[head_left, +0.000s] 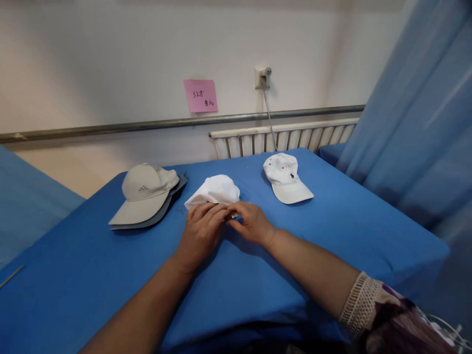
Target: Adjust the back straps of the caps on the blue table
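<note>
A white cap (pixel 217 188) lies in the middle of the blue-covered table, its crown soft and partly collapsed. My left hand (pixel 202 231) rests over the cap's near edge with its fingers bent round it. On the right side of that same edge, my right hand (pixel 252 221) pinches a part between thumb and fingers. What lies under the fingers is mostly hidden, and I cannot see the cap's brim. To the right sits another white cap (pixel 282 172) with a small dark emblem. A beige cap (pixel 147 184) is stacked on dark grey caps (pixel 162 215) at the left.
Blue cloth (pixel 332 211) covers the table. Behind it are a wall with a metal rail (pixel 147 126), a radiator (pixel 287 137), a plugged-in cord (pixel 269 115) and a pink note (pixel 201 96). Blue curtains (pixel 413 113) hang at the right; a thin stick (pixel 12 276) lies far left.
</note>
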A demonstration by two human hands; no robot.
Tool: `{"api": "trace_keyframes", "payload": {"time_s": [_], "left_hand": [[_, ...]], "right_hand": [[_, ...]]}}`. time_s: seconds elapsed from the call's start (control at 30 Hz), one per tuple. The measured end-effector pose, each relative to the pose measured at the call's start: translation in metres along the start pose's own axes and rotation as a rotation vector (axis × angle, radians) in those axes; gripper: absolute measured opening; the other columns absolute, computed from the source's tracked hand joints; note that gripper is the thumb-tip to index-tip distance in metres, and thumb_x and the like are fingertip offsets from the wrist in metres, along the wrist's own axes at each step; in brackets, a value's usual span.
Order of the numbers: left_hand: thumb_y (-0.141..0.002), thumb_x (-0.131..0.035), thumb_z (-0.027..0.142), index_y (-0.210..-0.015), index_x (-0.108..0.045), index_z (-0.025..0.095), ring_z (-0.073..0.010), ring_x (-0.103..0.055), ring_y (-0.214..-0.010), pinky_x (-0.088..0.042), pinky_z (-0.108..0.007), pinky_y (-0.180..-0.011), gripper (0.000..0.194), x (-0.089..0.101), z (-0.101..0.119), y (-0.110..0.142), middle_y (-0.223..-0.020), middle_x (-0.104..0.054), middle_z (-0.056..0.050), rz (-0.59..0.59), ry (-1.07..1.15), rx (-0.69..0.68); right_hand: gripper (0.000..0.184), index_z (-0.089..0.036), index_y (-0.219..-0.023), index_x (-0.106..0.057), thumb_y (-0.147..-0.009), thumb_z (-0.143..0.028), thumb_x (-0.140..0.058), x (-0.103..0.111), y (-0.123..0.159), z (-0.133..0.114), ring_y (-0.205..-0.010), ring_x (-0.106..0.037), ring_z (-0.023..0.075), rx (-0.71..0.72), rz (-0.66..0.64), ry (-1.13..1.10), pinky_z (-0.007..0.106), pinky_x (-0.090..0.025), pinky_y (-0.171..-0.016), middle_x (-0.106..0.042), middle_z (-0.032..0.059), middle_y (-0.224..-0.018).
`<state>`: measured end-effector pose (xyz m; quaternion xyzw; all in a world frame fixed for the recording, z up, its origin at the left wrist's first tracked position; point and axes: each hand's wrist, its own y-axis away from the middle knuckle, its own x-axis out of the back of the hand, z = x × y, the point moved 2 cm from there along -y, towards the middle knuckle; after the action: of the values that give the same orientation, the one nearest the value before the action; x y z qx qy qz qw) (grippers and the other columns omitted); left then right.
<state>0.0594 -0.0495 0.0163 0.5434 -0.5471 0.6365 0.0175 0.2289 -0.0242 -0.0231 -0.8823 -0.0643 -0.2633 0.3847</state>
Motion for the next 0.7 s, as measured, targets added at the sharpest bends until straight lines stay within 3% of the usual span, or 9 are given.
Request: {"api": "trace_keyframes", "payload": {"time_s": [0.13, 0.3, 0.47, 0.7], "left_hand": [[-0.094, -0.058, 0.019, -0.106, -0.068, 0.019, -0.0258, -0.064, -0.094, -0.044, -0.043, -0.092, 0.015, 0.0, -0.005, 0.0, -0.096, -0.076, -0.009, -0.023, 0.009, 0.051], [-0.093, -0.058, 0.033, -0.099, -0.071, 0.018, -0.0268, -0.063, -0.088, -0.046, -0.042, -0.086, 0.021, -0.002, -0.016, 0.005, -0.088, -0.073, -0.009, -0.016, 0.099, 0.309], [-0.091, -0.06, 0.041, -0.099, -0.072, 0.019, -0.0247, -0.065, -0.086, -0.049, -0.039, -0.083, 0.026, -0.005, -0.02, 0.011, -0.089, -0.075, -0.007, 0.026, 0.249, 0.485], [-0.093, -0.06, 0.037, -0.106, -0.073, 0.022, -0.0227, -0.065, -0.088, -0.048, -0.037, -0.085, 0.023, -0.006, -0.013, 0.01, -0.094, -0.076, -0.004, -0.01, 0.324, 0.431]], "right_hand": [[0.026, -0.021, -0.109, -0.061, -0.086, -0.023, -0.07, 0.002, 0.001, 0.0, -0.095, -0.068, 0.0214, -0.071, 0.066, -0.105, 0.036, -0.054, -0.086, -0.071, 0.006, -0.103], [0.033, -0.021, -0.117, -0.056, -0.086, -0.025, -0.068, 0.007, -0.001, 0.001, -0.107, -0.063, 0.0229, 0.059, 0.217, -0.117, 0.041, -0.053, -0.095, -0.066, 0.0098, -0.111], [0.035, -0.021, -0.12, -0.056, -0.086, -0.021, -0.065, 0.002, -0.002, -0.002, -0.116, -0.058, 0.0252, 0.148, 0.156, -0.047, 0.045, -0.049, -0.101, -0.064, 0.0121, -0.12], [0.019, -0.021, -0.11, -0.063, -0.091, -0.022, -0.063, 0.0, -0.001, -0.005, -0.106, -0.061, 0.0236, 0.116, 0.108, 0.032, 0.04, -0.048, -0.093, -0.067, 0.0089, -0.112]]}}
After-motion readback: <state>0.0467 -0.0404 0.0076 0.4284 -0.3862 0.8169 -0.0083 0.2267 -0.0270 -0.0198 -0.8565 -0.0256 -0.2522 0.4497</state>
